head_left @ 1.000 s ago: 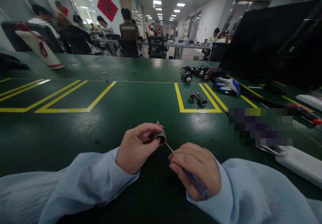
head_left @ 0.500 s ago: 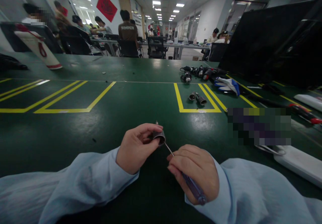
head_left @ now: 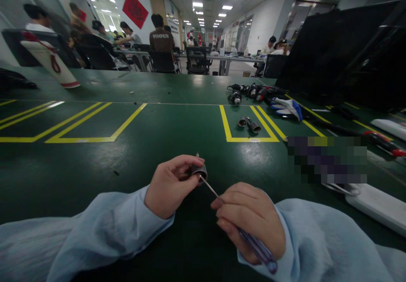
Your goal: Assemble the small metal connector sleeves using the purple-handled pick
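Note:
Above the green tabletop, my left hand [head_left: 173,184] pinches a small dark-grey metal cup-shaped part [head_left: 199,172] between thumb and fingers. Its open mouth faces me, and a thin pointed stem shows at its far end. My right hand [head_left: 253,218] is wrapped around a screwdriver [head_left: 258,248] with a translucent purple handle. The thin shaft runs up and left, its tip at the cup's mouth near my left thumb. Whether the tip touches the metal I cannot tell.
Two similar metal parts [head_left: 253,125] lie inside a yellow-taped box. Behind them are dark tools with cords [head_left: 236,98] and a blue-white glove [head_left: 287,108]. A white power strip [head_left: 377,208] lies at right, a white cup [head_left: 52,64] far left. People sit beyond the table.
My right hand has drawn back slightly down and to the right with the screwdriver. More of its shaft shows, and the tip sits at the cup's mouth. My left hand barely moved.

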The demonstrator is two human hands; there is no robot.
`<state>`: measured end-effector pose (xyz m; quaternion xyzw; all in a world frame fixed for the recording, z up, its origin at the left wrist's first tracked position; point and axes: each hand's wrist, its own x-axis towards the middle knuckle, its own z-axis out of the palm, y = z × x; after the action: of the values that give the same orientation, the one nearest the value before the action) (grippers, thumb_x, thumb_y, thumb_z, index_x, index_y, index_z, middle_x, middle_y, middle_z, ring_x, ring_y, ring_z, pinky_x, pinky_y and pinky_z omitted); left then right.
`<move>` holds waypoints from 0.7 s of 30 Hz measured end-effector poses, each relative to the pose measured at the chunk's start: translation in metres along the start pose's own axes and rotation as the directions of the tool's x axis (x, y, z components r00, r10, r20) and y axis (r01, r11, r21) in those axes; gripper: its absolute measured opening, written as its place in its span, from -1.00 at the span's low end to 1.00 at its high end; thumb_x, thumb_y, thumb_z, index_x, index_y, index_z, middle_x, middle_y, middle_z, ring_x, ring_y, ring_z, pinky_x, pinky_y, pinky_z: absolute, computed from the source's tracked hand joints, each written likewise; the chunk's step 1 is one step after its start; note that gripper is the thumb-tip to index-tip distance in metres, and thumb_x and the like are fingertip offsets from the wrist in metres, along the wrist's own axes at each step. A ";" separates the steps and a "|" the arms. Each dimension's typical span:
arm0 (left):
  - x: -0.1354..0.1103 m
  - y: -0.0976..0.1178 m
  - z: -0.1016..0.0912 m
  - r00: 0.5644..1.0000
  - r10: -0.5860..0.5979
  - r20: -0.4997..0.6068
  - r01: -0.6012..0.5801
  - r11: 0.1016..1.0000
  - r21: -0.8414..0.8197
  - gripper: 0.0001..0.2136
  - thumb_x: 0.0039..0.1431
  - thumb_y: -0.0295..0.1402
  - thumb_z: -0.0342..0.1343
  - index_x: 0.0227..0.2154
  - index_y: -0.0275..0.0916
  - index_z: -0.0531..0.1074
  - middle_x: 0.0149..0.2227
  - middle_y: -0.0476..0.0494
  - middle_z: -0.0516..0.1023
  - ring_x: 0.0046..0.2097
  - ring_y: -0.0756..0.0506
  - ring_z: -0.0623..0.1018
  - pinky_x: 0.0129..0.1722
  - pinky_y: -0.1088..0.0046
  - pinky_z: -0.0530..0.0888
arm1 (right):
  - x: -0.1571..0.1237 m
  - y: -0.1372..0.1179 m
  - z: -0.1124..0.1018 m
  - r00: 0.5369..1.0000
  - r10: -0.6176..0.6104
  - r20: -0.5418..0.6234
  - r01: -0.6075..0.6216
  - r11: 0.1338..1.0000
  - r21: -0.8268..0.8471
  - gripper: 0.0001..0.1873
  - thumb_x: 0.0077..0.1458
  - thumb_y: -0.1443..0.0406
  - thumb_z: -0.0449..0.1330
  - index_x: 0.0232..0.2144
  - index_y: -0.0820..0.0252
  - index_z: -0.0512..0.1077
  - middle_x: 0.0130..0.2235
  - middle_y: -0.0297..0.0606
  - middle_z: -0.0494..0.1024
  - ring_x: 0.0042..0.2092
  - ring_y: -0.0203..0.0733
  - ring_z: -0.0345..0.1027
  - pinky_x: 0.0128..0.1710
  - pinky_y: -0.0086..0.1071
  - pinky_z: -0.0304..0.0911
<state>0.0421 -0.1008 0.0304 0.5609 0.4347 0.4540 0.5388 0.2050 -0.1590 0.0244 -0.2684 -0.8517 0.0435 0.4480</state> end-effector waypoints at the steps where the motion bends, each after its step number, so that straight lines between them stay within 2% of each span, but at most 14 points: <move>1: 0.000 0.003 -0.002 1.000 0.006 -0.011 -0.006 1.000 -0.008 -0.83 -0.28 -0.56 0.20 -0.49 -0.31 0.47 -0.35 -0.11 0.57 -0.35 -0.07 0.56 -0.41 0.50 0.54 | 0.000 0.000 0.000 1.000 -0.017 -0.022 0.018 1.000 0.013 -0.92 0.04 0.43 0.06 -0.39 0.32 0.36 -0.42 -0.14 0.53 -0.39 -0.23 0.39 -0.41 -0.36 0.32; 4: 0.004 0.015 -0.015 0.995 0.046 -0.084 -0.047 0.999 -0.005 -0.82 -0.31 -0.54 0.22 -0.52 -0.29 0.48 -0.36 -0.10 0.58 -0.37 -0.06 0.56 -0.46 0.51 0.53 | 0.000 0.007 0.005 0.997 -0.004 -0.071 0.004 1.000 0.003 -0.90 0.05 0.41 0.05 -0.35 0.28 0.35 -0.38 -0.15 0.54 -0.36 -0.23 0.39 -0.38 -0.34 0.33; 6: 0.010 0.025 -0.029 0.983 0.100 -0.151 -0.093 0.994 0.052 -0.82 -0.30 -0.52 0.23 -0.50 -0.28 0.49 -0.33 -0.10 0.58 -0.39 -0.04 0.55 -0.43 0.50 0.54 | 0.003 0.016 0.015 0.997 0.039 -0.061 -0.041 0.999 -0.021 -0.88 0.06 0.40 0.03 -0.34 0.28 0.36 -0.38 -0.15 0.54 -0.35 -0.24 0.40 -0.35 -0.36 0.34; 8: 0.018 0.038 -0.047 0.949 0.178 -0.261 -0.141 0.978 0.152 -0.81 -0.27 -0.50 0.24 -0.46 -0.29 0.50 -0.31 -0.09 0.58 -0.41 -0.01 0.55 -0.38 0.50 0.54 | 0.011 0.026 0.030 0.997 0.070 -0.019 -0.071 0.997 -0.042 -0.85 0.08 0.42 0.01 -0.31 0.28 0.37 -0.35 -0.17 0.54 -0.31 -0.25 0.41 -0.29 -0.38 0.33; 10: 0.027 0.050 -0.066 0.870 0.249 -0.425 -0.134 0.950 0.284 -0.78 -0.23 -0.49 0.24 -0.39 -0.30 0.50 -0.43 -0.04 0.57 -0.43 0.01 0.54 -0.37 0.54 0.53 | 0.024 0.035 0.051 0.999 0.029 0.027 -0.029 0.999 -0.017 -0.86 0.10 0.41 0.01 -0.32 0.27 0.36 -0.30 -0.18 0.54 -0.27 -0.26 0.42 -0.24 -0.40 0.32; 12: 0.037 0.058 -0.086 0.732 0.345 -0.587 -0.102 0.908 0.406 -0.76 -0.23 -0.49 0.26 -0.37 -0.32 0.51 -0.43 -0.03 0.56 -0.44 0.02 0.54 -0.37 0.51 0.53 | 0.043 0.042 0.076 0.981 0.019 0.192 -0.028 0.999 0.041 -0.88 0.08 0.41 0.03 -0.31 0.27 0.35 -0.23 -0.19 0.53 -0.15 -0.24 0.39 -0.13 -0.40 0.27; 13: 0.042 0.060 -0.096 0.681 0.367 -0.633 -0.087 0.899 0.428 -0.76 -0.22 -0.49 0.26 -0.36 -0.31 0.52 -0.43 -0.01 0.55 -0.44 0.02 0.54 -0.35 0.49 0.54 | 0.055 0.044 0.090 0.964 0.025 0.266 -0.041 0.998 0.055 -0.88 0.08 0.41 0.04 -0.31 0.27 0.35 -0.22 -0.18 0.52 -0.11 -0.24 0.38 -0.10 -0.39 0.26; 14: 0.047 0.061 -0.106 0.650 0.363 -0.668 -0.074 0.905 0.420 -0.76 -0.20 -0.51 0.24 -0.35 -0.30 0.52 -0.46 0.01 0.54 -0.45 0.02 0.54 -0.34 0.46 0.54 | 0.067 0.046 0.104 0.951 0.040 0.308 -0.060 0.997 0.057 -0.87 0.08 0.41 0.04 -0.27 0.27 0.34 -0.18 -0.16 0.51 -0.07 -0.22 0.36 -0.07 -0.37 0.23; 16: 0.057 0.060 -0.124 0.634 0.329 -0.700 -0.088 0.930 0.357 -0.78 -0.23 -0.55 0.25 -0.40 -0.32 0.52 -0.52 0.06 0.52 -0.47 0.04 0.53 -0.30 0.44 0.54 | 0.093 0.046 0.134 0.934 0.018 0.358 -0.046 0.997 0.069 -0.82 0.08 0.39 0.06 -0.22 0.31 0.32 -0.08 -0.09 0.46 0.01 -0.21 0.30 -0.01 -0.38 0.18; 18: 0.066 0.056 -0.139 0.641 0.300 -0.707 -0.151 0.952 0.267 -0.82 -0.27 -0.59 0.25 -0.48 -0.35 0.49 -0.56 0.11 0.50 -0.46 0.05 0.53 -0.27 0.46 0.54 | 0.117 0.043 0.164 0.935 -0.102 0.340 0.082 0.994 0.075 -0.73 0.03 0.38 0.12 -0.17 0.32 0.29 0.01 -0.07 0.38 0.07 -0.25 0.23 0.03 -0.46 0.14; 19: 0.069 0.053 -0.145 0.627 0.288 -0.724 -0.163 0.957 0.239 -0.83 -0.28 -0.61 0.25 -0.51 -0.35 0.48 -0.59 0.13 0.49 -0.45 0.05 0.52 -0.27 0.46 0.54 | 0.126 0.039 0.179 0.924 -0.170 0.344 0.162 0.985 0.052 -0.70 -0.02 0.36 0.18 -0.18 0.32 0.30 0.02 -0.10 0.38 0.06 -0.26 0.23 0.02 -0.50 0.13; 20: 0.072 0.051 -0.150 0.617 0.279 -0.736 -0.166 0.960 0.225 -0.83 -0.29 -0.61 0.24 -0.53 -0.35 0.47 -0.60 0.14 0.48 -0.45 0.05 0.52 -0.26 0.46 0.54 | 0.135 0.035 0.193 0.924 -0.183 0.335 0.198 0.980 -0.011 -0.74 -0.03 0.32 0.18 -0.23 0.28 0.33 0.00 -0.20 0.42 0.04 -0.32 0.26 -0.02 -0.53 0.15; 21: 0.074 0.049 -0.153 0.628 0.269 -0.730 -0.162 0.963 0.216 -0.84 -0.28 -0.59 0.25 -0.53 -0.34 0.46 -0.61 0.16 0.48 -0.44 0.06 0.52 -0.25 0.46 0.54 | 0.141 0.030 0.205 0.934 -0.182 0.309 0.224 0.969 -0.107 -0.82 0.05 0.29 0.08 -0.26 0.22 0.34 -0.08 -0.38 0.47 -0.02 -0.41 0.30 -0.10 -0.58 0.17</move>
<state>-0.0922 0.0015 0.0840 0.4035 0.5766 0.6775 0.2141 -0.0079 -0.0291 -0.0029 -0.2001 -0.9333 -0.0235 0.2971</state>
